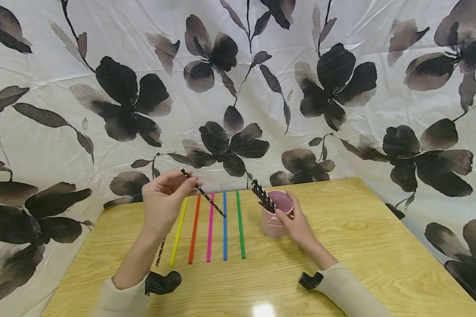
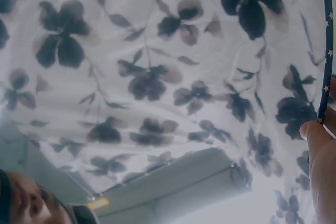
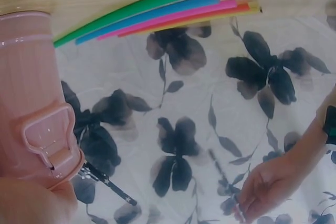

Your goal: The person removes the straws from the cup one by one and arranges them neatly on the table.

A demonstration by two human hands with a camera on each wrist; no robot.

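My left hand [image 1: 162,202] pinches a black straw [image 1: 206,197] between thumb and fingers, tilted above the table. White stars show on this straw in the left wrist view. My right hand [image 1: 299,226] grips the rim and side of a pink metal pail [image 1: 273,228] with a small side handle [image 3: 47,135]. Several black straws with white patterns [image 1: 263,197] lean out of the pail's mouth toward the left. Below the left hand, a row of straws lies on the table: yellow [image 1: 179,233], red [image 1: 195,233], pink [image 1: 210,231], blue [image 1: 224,237] and green [image 1: 240,233].
Another black patterned straw [image 1: 160,253] lies left of the yellow one, partly hidden by the left forearm. The wooden table [image 1: 353,246] ends against a white cloth with dark flowers [image 1: 269,110] behind it. Black wrist cameras [image 1: 162,282] sit at both sleeves.
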